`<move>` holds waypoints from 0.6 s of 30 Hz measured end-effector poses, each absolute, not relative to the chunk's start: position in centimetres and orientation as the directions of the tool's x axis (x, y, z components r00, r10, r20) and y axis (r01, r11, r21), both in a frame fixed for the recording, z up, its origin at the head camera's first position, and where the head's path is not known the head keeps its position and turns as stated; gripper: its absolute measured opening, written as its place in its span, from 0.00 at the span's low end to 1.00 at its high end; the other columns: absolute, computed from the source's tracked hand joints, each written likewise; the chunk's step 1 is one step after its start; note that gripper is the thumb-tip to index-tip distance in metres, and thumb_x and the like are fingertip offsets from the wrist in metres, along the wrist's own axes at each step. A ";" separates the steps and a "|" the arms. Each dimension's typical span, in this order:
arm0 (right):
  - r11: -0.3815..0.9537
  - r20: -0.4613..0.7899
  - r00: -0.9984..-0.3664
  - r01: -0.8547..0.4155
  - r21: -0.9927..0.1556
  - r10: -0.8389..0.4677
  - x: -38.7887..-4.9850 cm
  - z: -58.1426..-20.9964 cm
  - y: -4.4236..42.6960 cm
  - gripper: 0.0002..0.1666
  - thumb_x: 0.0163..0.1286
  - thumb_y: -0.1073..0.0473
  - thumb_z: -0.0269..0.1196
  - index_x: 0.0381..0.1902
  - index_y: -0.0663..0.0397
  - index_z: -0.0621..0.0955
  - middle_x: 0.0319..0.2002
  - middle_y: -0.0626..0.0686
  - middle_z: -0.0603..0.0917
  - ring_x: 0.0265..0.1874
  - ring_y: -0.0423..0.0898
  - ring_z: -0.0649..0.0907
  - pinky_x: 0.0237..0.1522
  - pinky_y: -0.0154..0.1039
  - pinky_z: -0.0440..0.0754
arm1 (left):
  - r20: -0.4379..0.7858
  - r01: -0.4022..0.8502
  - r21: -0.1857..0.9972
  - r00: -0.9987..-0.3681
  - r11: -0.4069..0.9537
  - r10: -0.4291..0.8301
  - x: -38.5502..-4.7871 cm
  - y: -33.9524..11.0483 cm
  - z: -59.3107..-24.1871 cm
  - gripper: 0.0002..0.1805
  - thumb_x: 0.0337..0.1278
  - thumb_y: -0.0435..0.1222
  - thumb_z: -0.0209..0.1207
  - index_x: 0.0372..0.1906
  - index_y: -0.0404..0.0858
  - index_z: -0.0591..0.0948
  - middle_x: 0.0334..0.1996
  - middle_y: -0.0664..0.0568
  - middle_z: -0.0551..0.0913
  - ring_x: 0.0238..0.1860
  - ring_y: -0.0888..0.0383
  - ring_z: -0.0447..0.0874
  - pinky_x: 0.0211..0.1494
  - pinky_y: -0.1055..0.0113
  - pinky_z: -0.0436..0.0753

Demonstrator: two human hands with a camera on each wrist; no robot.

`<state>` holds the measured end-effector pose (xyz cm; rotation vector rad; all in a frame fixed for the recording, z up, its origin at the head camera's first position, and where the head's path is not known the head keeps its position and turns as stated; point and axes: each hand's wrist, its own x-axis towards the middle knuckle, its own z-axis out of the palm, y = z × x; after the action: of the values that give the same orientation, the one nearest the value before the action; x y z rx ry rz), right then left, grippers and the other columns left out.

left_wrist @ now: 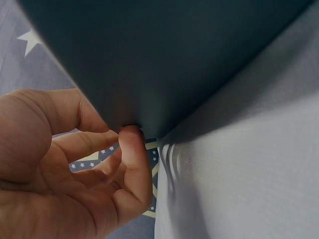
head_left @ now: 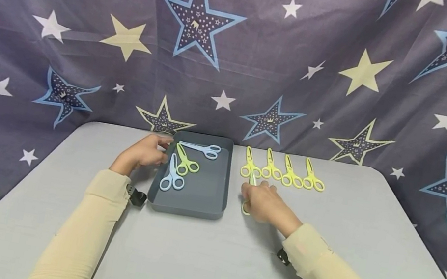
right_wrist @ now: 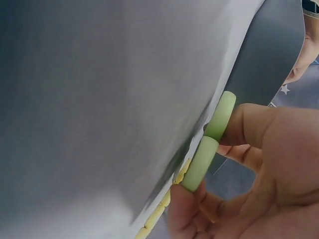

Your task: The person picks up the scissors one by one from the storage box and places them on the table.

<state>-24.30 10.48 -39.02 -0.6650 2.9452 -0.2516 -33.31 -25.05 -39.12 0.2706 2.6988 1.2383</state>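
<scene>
A dark grey tray [head_left: 207, 194] stands left of the table's middle. In it lie a blue pair of scissors [head_left: 211, 152] at the back, a green pair [head_left: 188, 166] below that, and another blue pair [head_left: 173, 178] at the left. My left hand [head_left: 146, 151] grips the tray's left side near the back, with fingertips against its wall [left_wrist: 134, 59]. To the right of the tray, my right hand [head_left: 267, 203] holds green scissors [right_wrist: 219, 117] by the handle loops, low over the table. Their blade points toward the back; the fingers hide part of the handles.
Several yellow-green scissors [head_left: 290, 177] lie in a row at the table's back right, blades toward the back. The leftmost pair [head_left: 251, 168] is close to the tip of the held scissors. A star-patterned cloth [head_left: 280, 70] hangs behind the pale table [head_left: 201, 265].
</scene>
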 end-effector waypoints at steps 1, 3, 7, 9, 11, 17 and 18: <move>0.889 -0.078 -0.895 -0.419 -0.186 -0.438 -24.3 -39.0 10.5 0.08 0.65 0.63 0.67 0.36 0.48 0.78 0.27 0.49 0.78 0.36 0.51 0.73 0.43 0.50 0.73 | -0.069 0.098 0.762 -0.971 0.641 0.230 -33.3 -25.1 -39.1 0.44 0.44 0.23 0.57 0.75 0.27 0.65 0.61 0.26 0.76 0.32 0.56 0.80 0.33 0.67 0.82; 0.886 -0.091 -0.890 -0.425 -0.187 -0.446 -24.4 -39.1 10.5 0.08 0.65 0.62 0.67 0.36 0.48 0.77 0.27 0.48 0.78 0.35 0.51 0.73 0.43 0.50 0.72 | -0.067 0.099 0.763 -0.971 0.638 0.230 -33.3 -25.0 -39.1 0.44 0.44 0.22 0.57 0.75 0.26 0.65 0.61 0.26 0.76 0.30 0.56 0.80 0.32 0.68 0.81; 0.878 -0.108 -0.879 -0.439 -0.193 -0.464 -24.6 -39.2 10.6 0.08 0.65 0.63 0.67 0.37 0.49 0.78 0.27 0.48 0.79 0.35 0.51 0.72 0.43 0.49 0.71 | -0.064 0.100 0.764 -0.972 0.638 0.228 -33.3 -25.0 -39.1 0.44 0.44 0.22 0.57 0.75 0.26 0.65 0.61 0.26 0.76 0.28 0.58 0.79 0.31 0.68 0.80; 0.879 -0.120 -0.878 -0.436 -0.192 -0.463 -24.7 -39.2 10.6 0.07 0.65 0.63 0.67 0.38 0.48 0.78 0.28 0.47 0.79 0.36 0.50 0.72 0.43 0.47 0.71 | -0.065 0.096 0.762 -0.973 0.640 0.223 -33.3 -25.0 -39.2 0.44 0.44 0.22 0.57 0.75 0.27 0.65 0.61 0.27 0.76 0.28 0.58 0.79 0.31 0.68 0.81; 0.879 -0.129 -0.878 -0.433 -0.197 -0.462 -24.9 -39.3 10.6 0.07 0.65 0.63 0.67 0.39 0.48 0.79 0.29 0.47 0.79 0.36 0.50 0.72 0.43 0.47 0.71 | -0.064 0.097 0.762 -0.973 0.641 0.224 -33.3 -24.9 -39.1 0.44 0.44 0.23 0.57 0.75 0.27 0.65 0.61 0.27 0.76 0.29 0.57 0.79 0.31 0.68 0.81; 0.878 -0.137 -0.876 -0.431 -0.210 -0.463 -25.2 -39.4 10.7 0.07 0.66 0.62 0.67 0.40 0.49 0.80 0.30 0.47 0.80 0.37 0.50 0.73 0.45 0.48 0.72 | -0.063 0.098 0.764 -0.972 0.638 0.225 -33.2 -24.8 -39.1 0.44 0.44 0.22 0.57 0.75 0.26 0.65 0.61 0.27 0.76 0.29 0.57 0.79 0.31 0.67 0.81; 0.876 -0.136 -0.875 -0.432 -0.213 -0.465 -25.2 -39.3 10.7 0.07 0.66 0.61 0.67 0.41 0.49 0.80 0.30 0.47 0.80 0.38 0.50 0.73 0.45 0.49 0.72 | -0.063 0.097 0.765 -0.972 0.637 0.224 -33.2 -24.8 -39.1 0.44 0.44 0.22 0.57 0.75 0.27 0.65 0.61 0.27 0.76 0.29 0.57 0.79 0.31 0.67 0.81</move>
<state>-25.16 10.71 -39.35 -0.6910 2.8637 -0.2624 -33.17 -24.84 -39.06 0.2674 2.7023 1.2482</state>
